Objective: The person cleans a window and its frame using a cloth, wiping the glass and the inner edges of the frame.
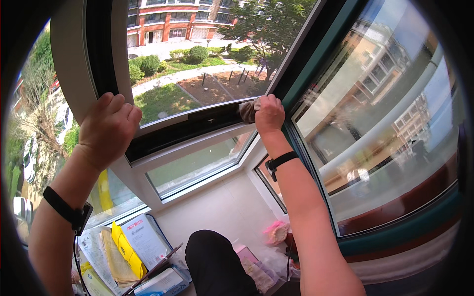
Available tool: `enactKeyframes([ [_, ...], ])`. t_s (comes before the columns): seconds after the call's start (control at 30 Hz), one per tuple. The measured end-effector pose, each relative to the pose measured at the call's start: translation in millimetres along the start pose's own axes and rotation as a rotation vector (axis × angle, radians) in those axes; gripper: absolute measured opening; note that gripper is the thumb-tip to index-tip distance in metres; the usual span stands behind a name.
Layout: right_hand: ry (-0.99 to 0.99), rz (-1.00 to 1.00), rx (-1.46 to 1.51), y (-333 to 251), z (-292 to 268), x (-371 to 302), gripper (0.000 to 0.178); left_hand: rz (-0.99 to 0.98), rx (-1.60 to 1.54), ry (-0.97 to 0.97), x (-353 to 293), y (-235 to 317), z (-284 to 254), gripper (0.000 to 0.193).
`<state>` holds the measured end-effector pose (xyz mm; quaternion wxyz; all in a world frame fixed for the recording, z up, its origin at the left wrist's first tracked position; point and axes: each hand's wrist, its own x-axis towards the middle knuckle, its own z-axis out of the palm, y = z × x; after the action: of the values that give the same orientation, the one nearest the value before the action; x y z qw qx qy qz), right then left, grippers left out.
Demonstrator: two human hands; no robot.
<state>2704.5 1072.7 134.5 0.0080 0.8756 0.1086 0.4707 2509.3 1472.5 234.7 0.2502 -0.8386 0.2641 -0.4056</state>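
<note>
My right hand (270, 113) is closed round a crumpled grey-brown cloth (248, 111), pressing it into the right end of the dark lower channel of the window frame (197, 124). On the left, my left hand (111, 129) grips the upright window post (102, 54), its fingers curled over the edge. Beyond the frame the window opening looks down on a courtyard. To the right stands a green-framed window sash (380, 118) with a glass pane, angled inward beside my right arm. Each of my wrists wears a black strap.
Below the opening are a lower glass pane (197, 163) and a pale sill (222, 202). Papers, a yellow folder (128, 250) and boxes lie at the lower left. My dark-clad knee (217, 261) is at the bottom middle. A pink bundle (276, 232) and plastic bags lie right of it.
</note>
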Motion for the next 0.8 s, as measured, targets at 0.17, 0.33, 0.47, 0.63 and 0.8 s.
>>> enactKeyframes([
  [0.17,-0.213,0.095,-0.146,8,31,-16,0.004,-0.019,-0.048,0.028,14,7,2,0.004],
  [0.33,-0.447,0.303,0.040,-10,6,-18,0.015,-0.073,-0.033,0.033,4,3,-1,0.005],
  [0.47,-0.611,0.283,0.123,2,-9,-7,0.014,-0.074,-0.020,0.051,2,4,3,0.005],
  [0.63,-0.329,-0.062,-0.224,16,8,14,0.014,-0.064,-0.072,0.064,4,7,4,0.007],
  [0.8,-0.516,-0.176,-0.512,4,14,17,0.020,-0.064,-0.004,0.053,0,6,8,0.008],
])
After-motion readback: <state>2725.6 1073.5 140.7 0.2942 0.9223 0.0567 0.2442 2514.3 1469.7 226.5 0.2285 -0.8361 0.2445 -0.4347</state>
